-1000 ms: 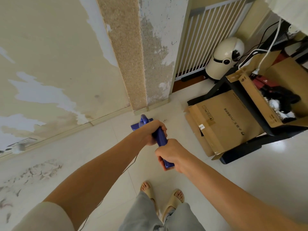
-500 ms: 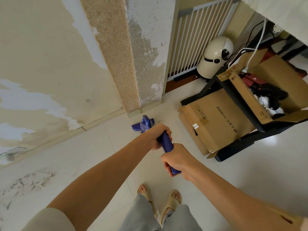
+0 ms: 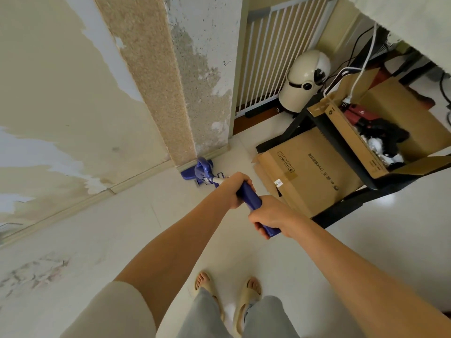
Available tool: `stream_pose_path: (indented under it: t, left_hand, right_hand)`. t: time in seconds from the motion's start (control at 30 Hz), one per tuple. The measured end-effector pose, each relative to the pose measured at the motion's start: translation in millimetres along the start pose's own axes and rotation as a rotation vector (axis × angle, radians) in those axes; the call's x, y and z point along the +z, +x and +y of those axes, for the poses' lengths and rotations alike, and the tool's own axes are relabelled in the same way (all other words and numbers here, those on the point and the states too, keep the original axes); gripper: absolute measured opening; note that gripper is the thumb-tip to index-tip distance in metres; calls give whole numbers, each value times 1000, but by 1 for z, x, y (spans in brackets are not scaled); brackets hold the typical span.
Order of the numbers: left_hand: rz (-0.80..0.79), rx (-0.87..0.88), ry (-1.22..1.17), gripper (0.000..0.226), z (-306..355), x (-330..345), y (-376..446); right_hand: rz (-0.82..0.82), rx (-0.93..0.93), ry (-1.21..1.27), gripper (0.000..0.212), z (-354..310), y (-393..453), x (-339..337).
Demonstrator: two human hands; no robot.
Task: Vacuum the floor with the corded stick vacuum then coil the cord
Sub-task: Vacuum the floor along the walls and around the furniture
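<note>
Pale tiled floor (image 3: 366, 240), both hands' grip, left hand (image 3: 235, 191) and right hand (image 3: 271, 215), wrapped around blue vacuum handle (image 3: 251, 200).

We see the stick vacuum (image 3: 249, 195) near the middle of the frame, blue-purple plastic, its shaft slanting up from the floor toward us. Its handle end points to the lower right, at centre frame. Its floor head (image 3: 198, 172) lies flat on the pale tiles just above centre, touching the skirting at the foot of the rough pillar.
</note>
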State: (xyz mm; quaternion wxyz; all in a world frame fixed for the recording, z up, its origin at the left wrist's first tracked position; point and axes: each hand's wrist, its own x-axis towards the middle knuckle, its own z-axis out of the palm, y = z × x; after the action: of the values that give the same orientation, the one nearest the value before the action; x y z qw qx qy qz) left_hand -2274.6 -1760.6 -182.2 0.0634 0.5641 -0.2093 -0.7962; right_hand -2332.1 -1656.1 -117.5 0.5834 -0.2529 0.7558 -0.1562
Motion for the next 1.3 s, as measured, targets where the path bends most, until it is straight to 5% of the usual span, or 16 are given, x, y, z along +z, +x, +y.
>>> stream_pose_path:
  t: [0.3,0.67,1.3]
  left_hand:
    - [19,19,-28,24,-9,42,12]
    - [57,-12,-64,28,-22,124,4]
    - [64,-5,-57,27,19,120,34]
  right_hand:
    - [-36,-8,4,8,23,9,-42]
    - [-27,-40,88,33,72,10,-101]
    - [-72,-16,96,22,24,22,-124]
